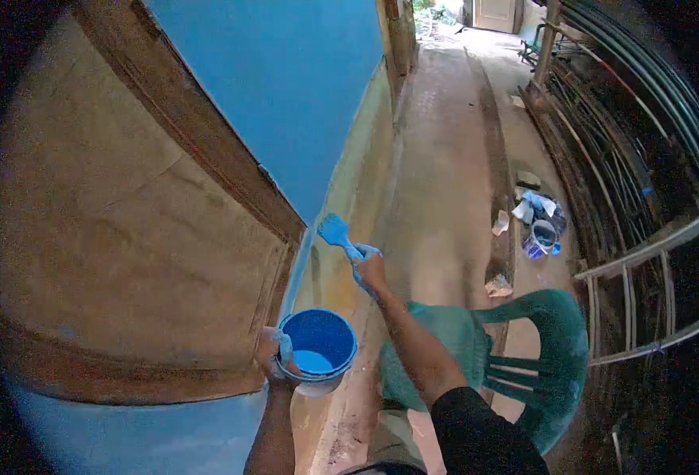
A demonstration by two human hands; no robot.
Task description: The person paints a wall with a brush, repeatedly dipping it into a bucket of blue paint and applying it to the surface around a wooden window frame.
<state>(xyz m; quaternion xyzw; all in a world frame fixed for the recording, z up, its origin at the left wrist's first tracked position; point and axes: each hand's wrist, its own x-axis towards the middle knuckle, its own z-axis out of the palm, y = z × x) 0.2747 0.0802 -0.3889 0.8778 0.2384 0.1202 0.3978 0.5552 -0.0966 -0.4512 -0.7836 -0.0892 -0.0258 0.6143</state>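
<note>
A paintbrush (334, 229) coated in light blue paint is gripped by its handle in my right hand (370, 267). Its bristles point up and left, close to the lower corner of a blue-painted wall panel (270, 87). My left hand (278, 356) is closed on the rim of a small paint bucket (341, 370), with light blue paint in its bottom. Blue smears mark both hands. The bucket is held below the brush, beside a brown wooden frame (207, 134).
A green plastic chair (555, 348) stands just right of my right arm. Farther off on the floor lie a paint-smeared bucket (541, 237) and rags (543, 203). A metal ladder (630, 309) and stacked pipes (650, 71) line the right side.
</note>
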